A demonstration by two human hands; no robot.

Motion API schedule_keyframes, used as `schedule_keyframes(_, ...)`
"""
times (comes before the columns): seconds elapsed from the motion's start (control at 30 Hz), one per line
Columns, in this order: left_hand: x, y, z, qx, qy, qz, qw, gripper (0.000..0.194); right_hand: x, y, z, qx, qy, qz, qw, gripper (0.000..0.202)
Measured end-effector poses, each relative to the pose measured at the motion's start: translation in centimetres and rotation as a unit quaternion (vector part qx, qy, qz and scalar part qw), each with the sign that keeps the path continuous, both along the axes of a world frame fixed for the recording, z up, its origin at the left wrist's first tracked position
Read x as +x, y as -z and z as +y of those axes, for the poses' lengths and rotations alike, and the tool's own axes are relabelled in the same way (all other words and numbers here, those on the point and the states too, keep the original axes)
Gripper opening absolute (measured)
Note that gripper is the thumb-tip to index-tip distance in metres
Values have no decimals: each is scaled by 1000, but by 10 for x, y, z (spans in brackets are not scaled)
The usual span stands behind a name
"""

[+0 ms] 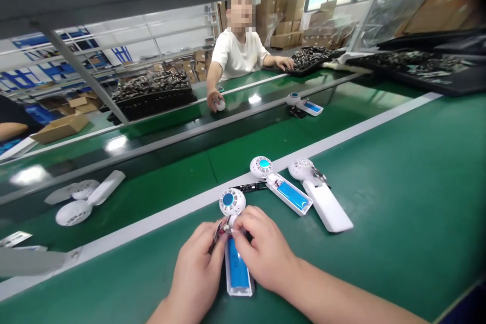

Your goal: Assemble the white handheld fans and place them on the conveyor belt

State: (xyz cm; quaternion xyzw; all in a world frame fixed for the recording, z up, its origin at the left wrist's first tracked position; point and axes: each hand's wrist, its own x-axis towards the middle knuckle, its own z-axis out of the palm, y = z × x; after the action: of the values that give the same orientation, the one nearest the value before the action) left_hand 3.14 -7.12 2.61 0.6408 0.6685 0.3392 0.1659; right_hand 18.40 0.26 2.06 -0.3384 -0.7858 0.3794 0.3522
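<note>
A white handheld fan with a round blue-centred head (232, 201) and an open handle holding a blue battery (238, 268) lies on the green table between my hands. My left hand (199, 258) is closed on a small dark circuit board (216, 235) at the neck of the fan. Beside it my right hand (261, 248) pinches at the same neck, where small wires show; what exactly its fingertips hold is too small to make out. Past my right hand lie a second open fan (290, 195) with a blue battery and a third white fan (328, 207) with its handle face down.
A green conveyor (190, 162) runs beyond a pale rail (152, 223), carrying white fans (74, 212) at left and another (311, 107) farther off. Across it, a person (241, 55) touches a white part. Black trays (152, 104) of parts and a metal post (81, 71) stand around.
</note>
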Motion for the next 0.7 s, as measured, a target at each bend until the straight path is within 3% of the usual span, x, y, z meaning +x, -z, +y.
schedule_keyframes(0.3, 0, 5, 2, 123, 44, 193, 972, 32, 2, -11, -3, -39, 11, -59, 997, 20)
schedule_keyframes(0.5, -2, 7, 5, 136, 84, 218, 963, 34, 4, -10, 1, -71, 11, -54, 996, 22)
schedule_keyframes(0.7, 1, -2, 4, 105, 95, 208, 968, 35, 4, -5, -1, -47, 22, -53, 997, 18)
